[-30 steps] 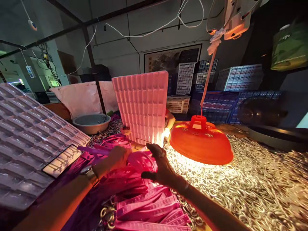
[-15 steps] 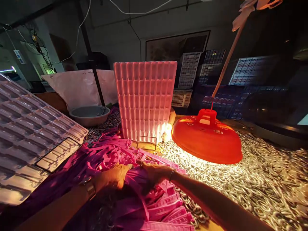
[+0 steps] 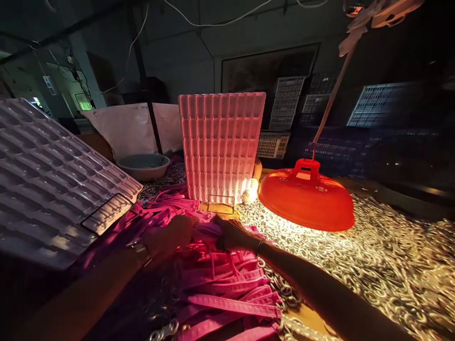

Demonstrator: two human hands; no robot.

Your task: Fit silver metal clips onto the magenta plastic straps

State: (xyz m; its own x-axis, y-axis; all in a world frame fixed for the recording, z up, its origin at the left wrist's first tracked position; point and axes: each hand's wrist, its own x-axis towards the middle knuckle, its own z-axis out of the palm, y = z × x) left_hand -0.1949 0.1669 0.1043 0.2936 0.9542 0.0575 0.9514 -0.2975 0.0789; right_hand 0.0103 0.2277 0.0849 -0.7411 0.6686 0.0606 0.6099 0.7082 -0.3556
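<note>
My left hand (image 3: 170,235), with a watch at its wrist, is closed round a bundle of pink straps (image 3: 207,231). On the bundle's other side my right hand (image 3: 232,234), wearing a thin bracelet, grips it too. Both hands are in shadow and hide some of the fingers. Below them more pink straps (image 3: 232,305) lie in a loose stack, with metal rings at some ends. Another heap of straps (image 3: 165,203) spreads behind my left hand.
A glowing red lamp shade (image 3: 305,199) hangs at the right above a wide pile of metal rings (image 3: 362,270). A ribbed plastic panel (image 3: 222,142) stands upright ahead; another panel (image 3: 67,175) leans at the left. Behind are a basin (image 3: 142,163) and crates (image 3: 273,144).
Both hands have risen slightly, lifting the bundle of pink straps between them off the stack below. The whole view has shifted a little.
</note>
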